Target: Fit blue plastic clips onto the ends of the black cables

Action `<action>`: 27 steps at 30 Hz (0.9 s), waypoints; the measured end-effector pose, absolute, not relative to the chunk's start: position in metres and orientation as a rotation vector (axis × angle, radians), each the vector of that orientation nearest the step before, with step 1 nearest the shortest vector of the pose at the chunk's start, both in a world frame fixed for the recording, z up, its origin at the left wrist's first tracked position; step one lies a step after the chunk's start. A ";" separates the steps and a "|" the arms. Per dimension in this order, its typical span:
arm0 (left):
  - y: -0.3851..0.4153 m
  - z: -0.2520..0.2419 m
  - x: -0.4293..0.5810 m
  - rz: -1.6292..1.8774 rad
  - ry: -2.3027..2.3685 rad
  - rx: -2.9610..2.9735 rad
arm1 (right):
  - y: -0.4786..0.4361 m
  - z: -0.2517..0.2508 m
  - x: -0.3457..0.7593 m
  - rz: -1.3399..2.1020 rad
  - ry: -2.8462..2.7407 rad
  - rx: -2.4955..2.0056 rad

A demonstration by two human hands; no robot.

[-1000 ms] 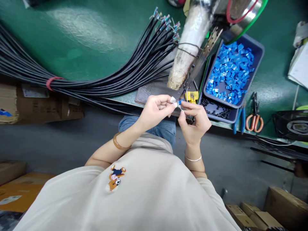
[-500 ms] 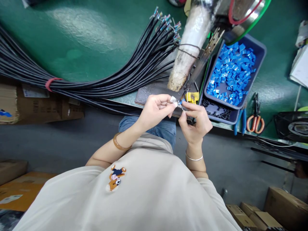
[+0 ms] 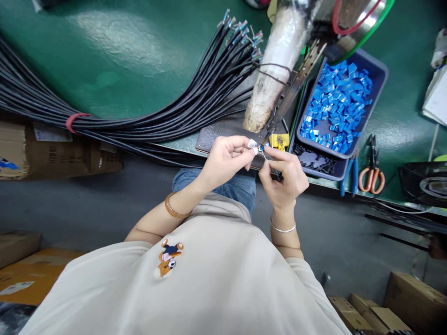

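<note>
Head camera, and I see the left hand pinching a small white piece, probably steadying it, while the right hand grips a thin white wire.

Cable-assembly workshop: green bench, bundled black cables, parts bins, pliers, cartons.

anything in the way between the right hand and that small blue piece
Nothing visible: the right hand has its fingers right beside the small blue piece. The white wrapped tube ends above both hands in the picture, not between.
</note>
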State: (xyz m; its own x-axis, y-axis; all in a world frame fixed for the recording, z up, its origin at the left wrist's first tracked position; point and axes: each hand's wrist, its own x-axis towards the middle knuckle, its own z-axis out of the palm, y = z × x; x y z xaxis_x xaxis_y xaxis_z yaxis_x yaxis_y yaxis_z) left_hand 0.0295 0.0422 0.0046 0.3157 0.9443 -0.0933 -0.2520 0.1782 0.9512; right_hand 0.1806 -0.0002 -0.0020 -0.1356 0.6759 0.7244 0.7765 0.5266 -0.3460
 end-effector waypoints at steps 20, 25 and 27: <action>0.043 0.008 0.026 0.977 0.867 1.039 | 0.000 0.004 0.180 -0.126 -1.898 -1.187; 0.043 0.008 0.028 0.976 0.857 1.035 | 0.000 0.002 0.181 -0.106 -1.878 -1.189; 0.043 0.009 0.028 0.976 0.862 1.036 | 0.000 0.001 0.181 -0.094 -1.872 -1.193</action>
State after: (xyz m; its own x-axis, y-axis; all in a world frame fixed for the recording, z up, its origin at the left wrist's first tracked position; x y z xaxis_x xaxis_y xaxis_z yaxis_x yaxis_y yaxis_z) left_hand 0.0278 0.0434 0.0086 0.3307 0.9366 -0.1163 -0.2313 0.1999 0.9521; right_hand 0.1815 0.0002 0.0014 -0.1429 0.6932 0.7065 0.7601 0.5340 -0.3702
